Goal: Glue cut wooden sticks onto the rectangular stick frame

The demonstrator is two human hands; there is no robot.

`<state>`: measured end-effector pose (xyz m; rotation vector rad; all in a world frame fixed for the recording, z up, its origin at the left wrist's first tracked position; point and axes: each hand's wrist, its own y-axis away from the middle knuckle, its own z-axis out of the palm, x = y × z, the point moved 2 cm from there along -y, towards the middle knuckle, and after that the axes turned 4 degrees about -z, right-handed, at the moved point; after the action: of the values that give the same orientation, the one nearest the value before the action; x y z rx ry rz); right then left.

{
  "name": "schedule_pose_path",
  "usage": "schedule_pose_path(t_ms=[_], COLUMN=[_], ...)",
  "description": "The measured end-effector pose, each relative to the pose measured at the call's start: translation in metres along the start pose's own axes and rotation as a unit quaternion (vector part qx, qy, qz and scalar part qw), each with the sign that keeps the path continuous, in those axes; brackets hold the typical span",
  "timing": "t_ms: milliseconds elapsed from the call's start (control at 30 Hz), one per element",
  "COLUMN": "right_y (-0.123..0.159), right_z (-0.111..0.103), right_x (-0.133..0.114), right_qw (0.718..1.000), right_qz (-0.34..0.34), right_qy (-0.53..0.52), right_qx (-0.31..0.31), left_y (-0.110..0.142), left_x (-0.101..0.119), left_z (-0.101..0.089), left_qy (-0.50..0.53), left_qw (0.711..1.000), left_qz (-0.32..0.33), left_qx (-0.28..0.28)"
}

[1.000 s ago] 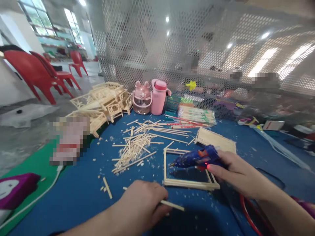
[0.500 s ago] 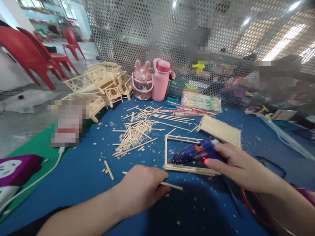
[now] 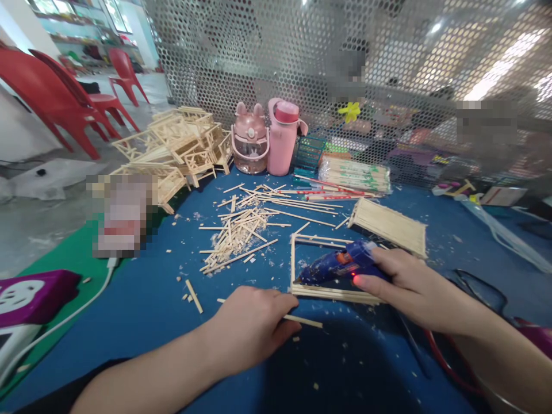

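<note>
My right hand [image 3: 409, 287] is closed around a blue hot glue gun [image 3: 334, 264] with a lit red light. Its nozzle points left, at the near left corner of a rectangular frame of wooden sticks [image 3: 332, 294] lying on the blue tabletop. My left hand [image 3: 259, 322] is closed on a thin wooden stick [image 3: 307, 321], whose right end sticks out past the fingers. The left fingertips are beside the frame's near left corner; whether they touch it I cannot tell. The glue gun and right hand hide part of the frame's right side.
Loose wooden sticks [image 3: 237, 236] lie in a heap beyond my left hand. A flat stick panel [image 3: 388, 225] is at right. Stick models [image 3: 181, 144], a pink bottle [image 3: 282, 141] and a clear pink jug [image 3: 250, 144] stand at the back. A white cable [image 3: 88, 299] runs at left.
Both hands keep nearly the same pose, with the glue gun's nozzle still at the frame's corner. The whole view has shifted slightly.
</note>
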<state>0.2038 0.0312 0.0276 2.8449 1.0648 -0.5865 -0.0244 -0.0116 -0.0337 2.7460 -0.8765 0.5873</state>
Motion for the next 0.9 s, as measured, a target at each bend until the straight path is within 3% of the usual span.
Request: schedule_pose_path(t_ms=[300, 667, 800, 900], right_y=[0.001, 0.000, 0.004, 0.012], right_z=[-0.001, -0.002, -0.010, -0.023], right_x=[0.000, -0.001, 0.002, 0.010], right_qw=[1.000, 1.000, 0.999, 0.998], right_qz=[0.000, 0.000, 0.006, 0.024], right_qy=[-0.026, -0.025, -0.041, -0.058], right_qx=[0.000, -0.008, -0.007, 0.026], left_y=[0.000, 0.001, 0.001, 0.002], left_x=[0.000, 0.000, 0.001, 0.004], left_z=[-0.001, 0.000, -0.001, -0.004], left_qy=[0.004, 0.009, -0.003, -0.009], left_qw=[1.000, 1.000, 1.000, 0.999], left_qz=[-0.008, 0.004, 0.003, 0.002], left_qx=[-0.022, 0.003, -0.018, -0.038])
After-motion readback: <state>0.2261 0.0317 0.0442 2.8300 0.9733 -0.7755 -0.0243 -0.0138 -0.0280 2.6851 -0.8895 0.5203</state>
